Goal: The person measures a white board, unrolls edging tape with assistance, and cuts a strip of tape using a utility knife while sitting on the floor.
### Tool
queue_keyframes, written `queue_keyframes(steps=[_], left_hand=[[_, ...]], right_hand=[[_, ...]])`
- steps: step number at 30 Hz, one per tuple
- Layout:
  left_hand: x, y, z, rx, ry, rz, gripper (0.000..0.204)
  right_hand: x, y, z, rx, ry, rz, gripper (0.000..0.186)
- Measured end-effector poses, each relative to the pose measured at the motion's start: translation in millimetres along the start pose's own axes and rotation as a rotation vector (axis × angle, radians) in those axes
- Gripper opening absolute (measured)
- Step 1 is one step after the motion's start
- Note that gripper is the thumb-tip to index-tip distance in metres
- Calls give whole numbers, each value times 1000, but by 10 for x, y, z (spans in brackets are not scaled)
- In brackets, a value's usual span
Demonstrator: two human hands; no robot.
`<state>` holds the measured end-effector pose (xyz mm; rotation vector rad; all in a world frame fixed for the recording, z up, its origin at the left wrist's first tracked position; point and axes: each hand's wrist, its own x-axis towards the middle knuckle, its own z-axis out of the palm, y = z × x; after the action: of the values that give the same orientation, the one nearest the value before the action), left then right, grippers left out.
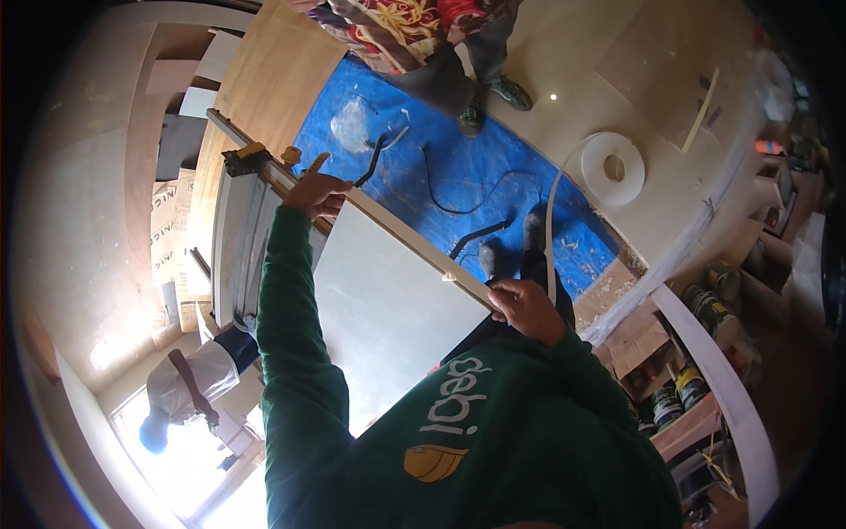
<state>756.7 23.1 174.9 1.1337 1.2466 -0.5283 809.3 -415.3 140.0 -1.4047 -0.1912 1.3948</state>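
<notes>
A white panel (379, 309) with a narrow wood-coloured edge lies in front of my body, spanning between both hands. My left hand (319, 194) grips its upper left corner, one finger raised, beside a long metal rail (228, 125) that carries a black and yellow fitting (244, 159). My right hand (529, 309) holds the panel's right end, thumb and fingers closed on the edge. A pale strip (552, 229) runs from a roll of white banding (613, 167) down past my right hand.
A blue tarp (476, 176) with black bars and a cable covers floor ahead. A person (441, 53) stands beyond it; another person (189, 392) bends at lower left. Leaning boards (203, 66) line the left. Shelves with cans (670, 406) and a pale bent board (723, 388) are at right.
</notes>
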Motion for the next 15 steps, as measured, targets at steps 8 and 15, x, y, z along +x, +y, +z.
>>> queue_keyframes(steps=[8, 15], left_hand=[[-55, 50, 231, 342, 242, 89, 96], [-28, 147, 232, 371, 194, 74, 92]], right_hand=[[-79, 44, -132, -2, -44, 118, 21], [-55, 83, -155, -20, -38, 73, 21]])
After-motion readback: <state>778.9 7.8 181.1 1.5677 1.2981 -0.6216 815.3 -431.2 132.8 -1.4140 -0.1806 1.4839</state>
